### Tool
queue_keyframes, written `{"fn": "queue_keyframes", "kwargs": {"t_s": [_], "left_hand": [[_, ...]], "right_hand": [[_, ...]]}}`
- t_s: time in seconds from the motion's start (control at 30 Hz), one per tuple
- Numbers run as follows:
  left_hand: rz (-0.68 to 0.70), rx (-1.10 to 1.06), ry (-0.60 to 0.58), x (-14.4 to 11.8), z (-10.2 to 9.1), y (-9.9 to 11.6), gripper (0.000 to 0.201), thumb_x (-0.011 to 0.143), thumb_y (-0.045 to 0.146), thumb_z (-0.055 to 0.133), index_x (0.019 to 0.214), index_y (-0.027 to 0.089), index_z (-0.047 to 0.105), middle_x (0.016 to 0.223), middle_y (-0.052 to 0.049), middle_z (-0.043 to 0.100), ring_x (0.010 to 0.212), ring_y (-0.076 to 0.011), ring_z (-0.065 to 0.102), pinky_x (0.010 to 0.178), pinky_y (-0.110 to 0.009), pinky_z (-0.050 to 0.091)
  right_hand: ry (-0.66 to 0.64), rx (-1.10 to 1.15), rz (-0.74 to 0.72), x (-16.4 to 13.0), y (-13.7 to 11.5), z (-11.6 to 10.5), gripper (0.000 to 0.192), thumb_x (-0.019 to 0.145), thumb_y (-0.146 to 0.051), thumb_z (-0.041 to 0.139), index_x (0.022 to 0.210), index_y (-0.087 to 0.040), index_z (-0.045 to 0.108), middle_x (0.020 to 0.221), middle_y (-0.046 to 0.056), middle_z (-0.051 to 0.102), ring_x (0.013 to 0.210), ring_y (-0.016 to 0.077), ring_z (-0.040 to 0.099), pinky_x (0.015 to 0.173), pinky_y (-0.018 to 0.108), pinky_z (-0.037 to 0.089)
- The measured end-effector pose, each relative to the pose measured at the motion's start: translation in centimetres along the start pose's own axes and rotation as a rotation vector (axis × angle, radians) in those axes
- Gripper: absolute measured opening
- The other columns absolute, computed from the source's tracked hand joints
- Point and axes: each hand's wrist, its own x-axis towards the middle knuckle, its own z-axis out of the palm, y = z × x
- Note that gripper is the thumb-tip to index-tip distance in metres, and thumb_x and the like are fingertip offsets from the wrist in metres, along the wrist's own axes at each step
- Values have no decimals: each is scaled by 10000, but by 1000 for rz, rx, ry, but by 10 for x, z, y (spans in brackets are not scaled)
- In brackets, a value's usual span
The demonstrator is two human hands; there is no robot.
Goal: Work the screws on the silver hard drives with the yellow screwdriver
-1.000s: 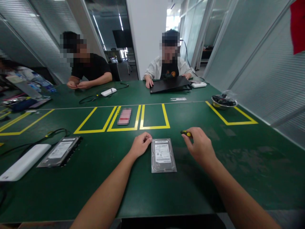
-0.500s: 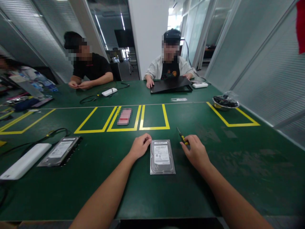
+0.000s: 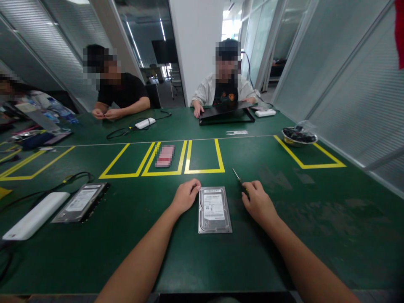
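A hard drive [image 3: 214, 209] lies flat in front of me, its white label facing up. My left hand [image 3: 186, 195] rests on the table at the drive's far left corner, fingers curled with the tips against that corner. On the drive's other side, my right hand [image 3: 257, 198] is closed around the dark and yellow handle of a small screwdriver [image 3: 237, 175]. The thin metal shaft points away from me and to the left, apart from the drive. My fingers cover most of the handle.
To the left lie a second hard drive [image 3: 82, 203], a white power bank [image 3: 36, 215] and a black cable [image 3: 75, 176]. Yellow tape [image 3: 204, 171] marks the green table. A metal bowl [image 3: 299, 138] stands far right. Opposite, a person holds a black panel [image 3: 225, 110]; another person sits left.
My right hand has shifted slightly and now covers more of the screwdriver's handle. My left hand and the hard drive keep their places. Across the table, the black panel is tilted up more.
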Motion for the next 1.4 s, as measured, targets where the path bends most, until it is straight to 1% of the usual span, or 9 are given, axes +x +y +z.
{"fn": "queue_keyframes", "kwargs": {"t_s": [0.33,0.47,0.6,0.73,0.87,1.0,1.07,1.2,1.4], "left_hand": [[-70,-169,-16,-2,1,-12,220,923,321,459,1068,196,569,985,-46,696,907,-181,643,811,-301,470],[-57,-134,-48,-7,-1,-6,374,860,422,579,1150,189,539,1064,-65,683,860,-181,618,778,-312,478],[7,-61,-81,-11,-1,0,598,743,506,708,1221,204,512,1167,-82,651,970,-220,584,833,-340,469],[16,-79,-106,-12,0,1,702,706,537,736,1268,206,477,1187,-86,643,1009,-234,568,858,-350,464],[-8,-101,-106,-11,0,0,718,702,536,743,1286,216,474,1185,-79,639,975,-223,573,852,-352,463],[-13,-115,-105,-11,0,2,703,707,515,747,1288,223,480,1165,-68,642,988,-222,572,852,-346,462],[-7,-123,-104,-11,0,2,694,709,497,751,1286,222,480,1152,-65,645,990,-221,570,851,-341,461],[13,-139,-105,-10,1,0,676,716,458,756,1282,213,479,1140,-59,642,960,-208,564,850,-334,456],[21,-166,-120,-11,2,-1,641,745,429,737,1287,208,476,1152,-63,626,942,-195,556,854,-335,446]], "right_hand": [[-50,-59,18,1,0,1,217,899,-205,518,1111,-169,542,1040,89,525,761,171,560,617,275,400],[-19,-62,69,1,-1,0,174,877,-185,525,1051,-169,532,993,80,530,727,165,543,605,279,368],[-27,-112,148,0,-1,-5,162,881,-216,521,1038,-177,509,972,80,543,696,175,560,566,284,340],[-63,-166,166,0,0,-6,193,902,-289,518,1066,-186,515,980,101,568,746,221,597,550,294,365],[58,-173,65,1,1,-7,250,892,-304,547,1087,-148,564,1023,162,589,895,296,588,704,394,475],[215,175,-237,-3,-4,-12,292,897,-327,569,1128,-150,589,1157,172,592,1107,300,550,950,466,470],[106,357,-371,-9,-11,-12,359,894,-339,587,1210,-170,566,1251,165,571,1174,278,545,989,450,477],[-145,404,-581,-22,-20,-6,557,843,-435,655,1313,-162,535,1423,197,469,1343,335,423,1081,529,402],[-357,290,-639,-29,-22,-6,930,755,-571,714,1480,-104,365,1569,251,237,1458,422,177,1116,595,323]]}}
